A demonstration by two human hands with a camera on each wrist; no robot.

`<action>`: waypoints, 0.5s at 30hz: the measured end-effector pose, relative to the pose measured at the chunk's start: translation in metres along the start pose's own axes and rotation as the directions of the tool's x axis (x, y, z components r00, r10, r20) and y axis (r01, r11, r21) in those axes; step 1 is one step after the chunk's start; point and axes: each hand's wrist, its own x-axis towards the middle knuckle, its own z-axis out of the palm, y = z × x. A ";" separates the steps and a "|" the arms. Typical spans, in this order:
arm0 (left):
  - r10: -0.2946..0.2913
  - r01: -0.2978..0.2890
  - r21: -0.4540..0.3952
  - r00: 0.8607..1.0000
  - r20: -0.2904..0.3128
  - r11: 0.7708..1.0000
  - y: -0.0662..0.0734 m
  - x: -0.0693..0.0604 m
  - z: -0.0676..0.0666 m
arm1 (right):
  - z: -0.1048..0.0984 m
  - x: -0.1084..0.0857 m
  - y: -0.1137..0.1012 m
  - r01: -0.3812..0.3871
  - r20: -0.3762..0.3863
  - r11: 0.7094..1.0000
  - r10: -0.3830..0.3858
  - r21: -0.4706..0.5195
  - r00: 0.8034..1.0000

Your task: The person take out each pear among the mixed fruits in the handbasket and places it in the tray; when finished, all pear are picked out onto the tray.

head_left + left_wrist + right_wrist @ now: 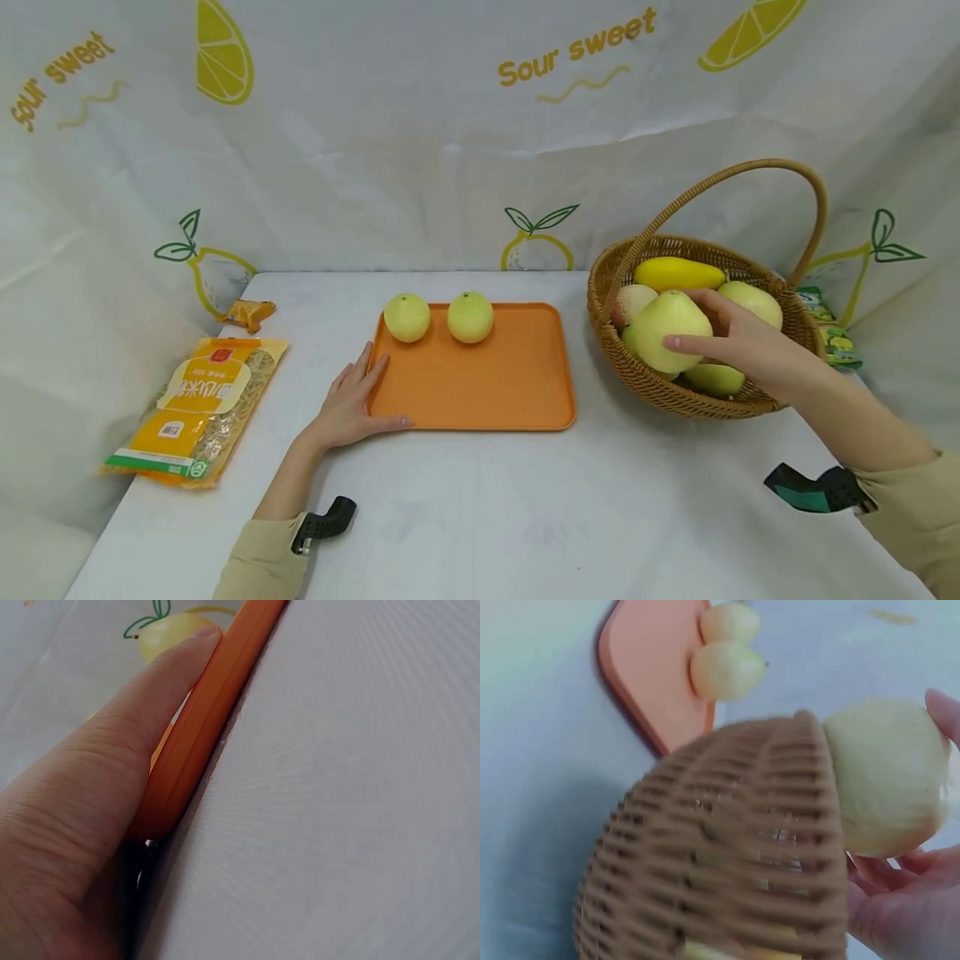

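Observation:
My right hand (738, 337) grips a pale yellow-green pomelo (667, 332), thumb on its near side and fingers behind. The pomelo is at the left part of a wicker basket (637, 379), above other fruit. At the left end of an orange tray (480, 387), my left hand (351, 408) rests with fingers spread along the side and thumb along the front rim. Two round yellow-green fruits, a left one (407, 317) and a right one (470, 317), sit at the tray's back edge. The left wrist view shows the thumb (142, 712) against the rim.
In the basket lie a long yellow fruit (678, 273), a pinkish round fruit (633, 302) and several green ones. Its tall handle (750, 167) arches over. Left of the tray are a yellow food packet (198, 408) and a small orange wrapper (249, 314). Green packets (836, 333) lie behind the basket.

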 end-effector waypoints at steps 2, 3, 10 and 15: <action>0.001 -0.001 0.006 1.000 -0.002 1.000 -0.001 0.000 0.000 | 0.005 0.000 -0.002 -0.004 -0.004 0.998 0.004 0.069 1.000; 0.002 -0.002 0.007 1.000 -0.003 1.000 -0.001 0.000 0.000 | 0.007 -0.001 -0.003 -0.001 -0.007 0.994 0.002 0.106 1.000; 0.007 -0.007 0.004 1.000 -0.006 1.000 0.000 0.000 0.000 | 0.021 0.000 -0.007 0.024 -0.030 0.916 -0.013 0.401 0.999; 0.002 -0.002 0.005 1.000 -0.002 1.000 -0.001 0.000 0.000 | 0.031 0.000 -0.015 0.032 -0.010 0.864 -0.031 0.502 0.999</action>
